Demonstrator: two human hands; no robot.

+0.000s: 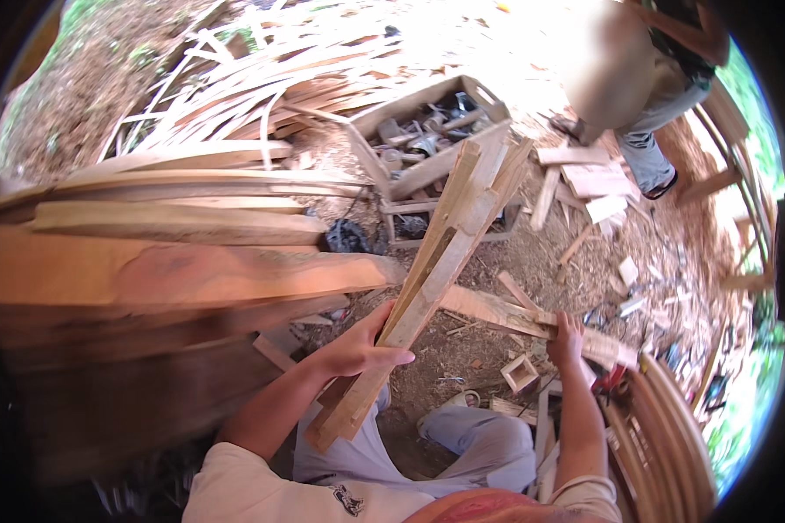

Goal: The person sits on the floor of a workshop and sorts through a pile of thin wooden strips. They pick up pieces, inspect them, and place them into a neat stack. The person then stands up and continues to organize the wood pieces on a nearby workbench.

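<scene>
My left hand [373,343] is closed around a bundle of long wooden strips [432,275]. The bundle slants up from near my lap toward the upper right, its strips slightly spread at the far end. To the right, my right hand [566,340] grips a flat wooden board [493,309]. That board reaches left until it passes behind the bundle, and continues right of my hand. Below it on the ground, between my hands, lies a small square wooden frame [520,373].
Thick planks [192,270] stick in from the left. Ahead stands an open wooden box [371,166] full of odds and ends. A black plastic bag [349,237] lies beside it. Offcuts [597,179] litter the ground. A person [650,122] stands at the upper right. Curved slats [663,427] lean at right.
</scene>
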